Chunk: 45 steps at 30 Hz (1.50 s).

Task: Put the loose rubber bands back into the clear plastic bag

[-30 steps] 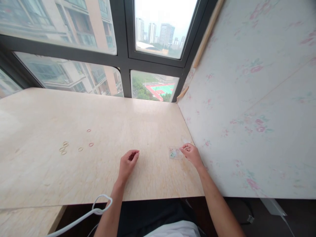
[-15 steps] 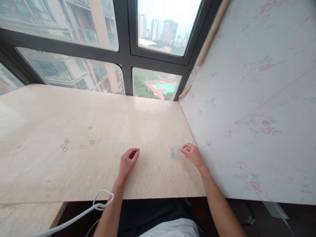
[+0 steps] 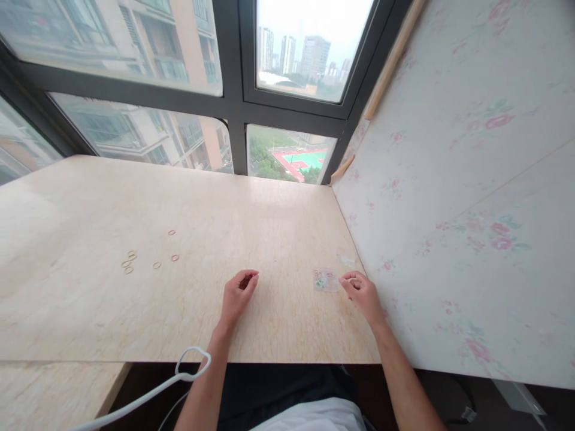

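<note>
My left hand (image 3: 240, 294) rests on the pale stone-patterned surface, its fingers curled and the thumb close to the index finger. Anything in that pinch is too small or hidden to make out. To the right, a small clear plastic case (image 3: 326, 280) with tiny red and green items in it lies flat. My right hand (image 3: 362, 294) is at the case's right edge, thumb and fingertips pinched together; I cannot tell whether they touch it or hold something. Well left of my hands lie several thin yellowish rings (image 3: 129, 270) and two reddish rings (image 3: 175, 258), like small rubber bands.
A clear piece of plastic (image 3: 346, 258) lies behind my right hand, by the flower-patterned wall (image 3: 449, 209). Dark window frames (image 3: 240, 102) border the back of the surface. A white cable (image 3: 148, 398) loops by my left forearm at the front edge.
The view has shifted slightly left. My right hand has drawn back from over the case to its right edge, uncovering more of it. My left hand keeps its curled pose.
</note>
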Tool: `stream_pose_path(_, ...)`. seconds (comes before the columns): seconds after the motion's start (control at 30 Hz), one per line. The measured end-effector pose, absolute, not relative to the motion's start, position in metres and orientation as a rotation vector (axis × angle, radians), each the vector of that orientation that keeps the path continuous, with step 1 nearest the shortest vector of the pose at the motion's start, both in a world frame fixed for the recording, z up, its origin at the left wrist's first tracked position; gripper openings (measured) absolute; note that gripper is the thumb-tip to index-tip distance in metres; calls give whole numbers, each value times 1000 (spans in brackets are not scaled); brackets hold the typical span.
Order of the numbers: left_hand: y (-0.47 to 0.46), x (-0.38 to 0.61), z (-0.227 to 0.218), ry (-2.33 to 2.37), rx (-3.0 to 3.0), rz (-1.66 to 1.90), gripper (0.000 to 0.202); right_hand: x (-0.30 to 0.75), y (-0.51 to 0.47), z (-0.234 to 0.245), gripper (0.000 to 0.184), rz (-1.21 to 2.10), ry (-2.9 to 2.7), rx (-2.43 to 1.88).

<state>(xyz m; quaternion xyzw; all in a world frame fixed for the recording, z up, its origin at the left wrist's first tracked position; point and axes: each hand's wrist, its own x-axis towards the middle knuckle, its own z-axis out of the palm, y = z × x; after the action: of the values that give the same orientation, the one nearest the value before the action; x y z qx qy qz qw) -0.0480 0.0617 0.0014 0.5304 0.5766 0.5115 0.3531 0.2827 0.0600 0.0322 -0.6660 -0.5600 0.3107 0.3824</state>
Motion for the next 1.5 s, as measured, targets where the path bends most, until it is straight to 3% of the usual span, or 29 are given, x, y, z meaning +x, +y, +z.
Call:
stream_pose_path(0.23, 62, -47, 1, 1488, 1346, 1356, 21, 279, 25, 9, 29, 662, -1418, -1739)
stream_pose_path(0.37, 63, -43, 2, 1509, 1204, 1560, 21, 272, 17, 4, 32, 517, -1560, -1734)
stream_pose_path(0.6, 62, -57, 6, 1685, 1151, 1810, 18, 277, 19, 4, 41, 627, -1491, -1746)
stream_pose_path(0.77, 77, -113, 28, 2058, 1024, 1941, 22, 282, 21, -1, 46, 710, -1341, -1742)
stream_pose_path(0.83, 85, -144, 38, 2293, 1064, 1789, 21, 283, 22, -2, 47, 742, -1315, -1741)
stream_pose_path(1.03, 100, -220, 47, 2629, 1481, 883, 22, 286, 23, -5, 49, 776, -1243, -1757)
stream_pose_path(1.3, 111, -257, 50, 2327, 1917, 202, 25, 286, 26, -2, 50, 775, -1222, -1750)
stream_pose_path(1.5, 122, -258, 53, 2167, 2033, 15, 17, 286, 26, -2, 50, 792, -1218, -1744)
